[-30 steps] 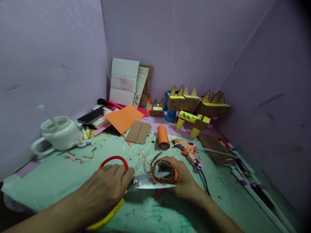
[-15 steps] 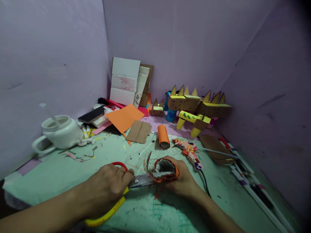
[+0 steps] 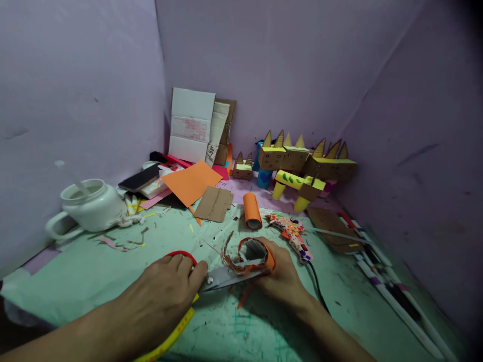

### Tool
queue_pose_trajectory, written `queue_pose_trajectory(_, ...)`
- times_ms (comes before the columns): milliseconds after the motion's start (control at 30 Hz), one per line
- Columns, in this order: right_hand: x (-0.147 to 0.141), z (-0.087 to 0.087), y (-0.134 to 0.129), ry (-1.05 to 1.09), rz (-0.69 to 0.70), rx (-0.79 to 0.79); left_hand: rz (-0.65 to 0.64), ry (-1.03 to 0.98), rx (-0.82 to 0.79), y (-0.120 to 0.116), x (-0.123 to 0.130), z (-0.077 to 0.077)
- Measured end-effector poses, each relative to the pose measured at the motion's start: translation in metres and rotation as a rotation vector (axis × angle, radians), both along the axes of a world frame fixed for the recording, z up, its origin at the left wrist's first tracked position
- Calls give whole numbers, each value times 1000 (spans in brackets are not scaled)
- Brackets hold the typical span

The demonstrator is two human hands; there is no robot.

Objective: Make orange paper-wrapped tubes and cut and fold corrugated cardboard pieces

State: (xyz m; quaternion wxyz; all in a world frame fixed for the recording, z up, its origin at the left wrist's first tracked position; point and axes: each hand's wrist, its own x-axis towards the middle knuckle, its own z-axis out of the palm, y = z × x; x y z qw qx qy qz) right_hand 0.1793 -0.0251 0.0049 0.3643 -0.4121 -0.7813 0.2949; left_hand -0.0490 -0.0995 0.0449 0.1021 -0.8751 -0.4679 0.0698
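Observation:
My left hand [image 3: 166, 284] is closed around the handles of a pair of scissors [image 3: 221, 278], one handle red and the other side yellow with red marks. The blades reach right to the near rim of a cardboard tube [image 3: 269, 257] covered in orange paper. A thin ragged strip curls away from the tube's left side, still attached. My right hand [image 3: 285, 281] wraps round the tube from the right, its open end facing me. Just beyond lies another orange tube [image 3: 252, 211]. To the right rests a flower-patterned glue gun [image 3: 292, 234] with a black cord.
At left stands a white mug-like pot [image 3: 94, 206] with a stick in it, scraps beside it. Orange paper [image 3: 194, 181], a cardboard piece [image 3: 214, 204] and a phone [image 3: 139, 177] lie behind. Horned cardboard animals [image 3: 294, 158] stand at the back; markers [image 3: 396, 301] line the right side.
The tube has shifted slightly left and up, and the scissor blades now reach further across its rim. The camera view has drifted slightly. Both hands keep their hold.

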Motion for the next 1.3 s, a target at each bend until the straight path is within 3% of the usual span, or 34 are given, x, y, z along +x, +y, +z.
queue_pose_trajectory(233,0,1,0,59,-95,119,-44,-11,105,0,-2,-2)
queue_pose_trajectory(633,-3,-7,0,8,-110,65,-150,-177,48,7,-10,-13)
queue_pose_trajectory(933,-6,-4,0,11,-184,164,66,-136,-80,0,8,3)
queue_pose_trajectory(1133,-5,-5,-1,-48,-224,271,63,-103,-8,-1,8,-12)
queue_pose_trajectory(1300,-5,-8,-1,-22,-245,267,45,-153,-4,-1,6,-18)
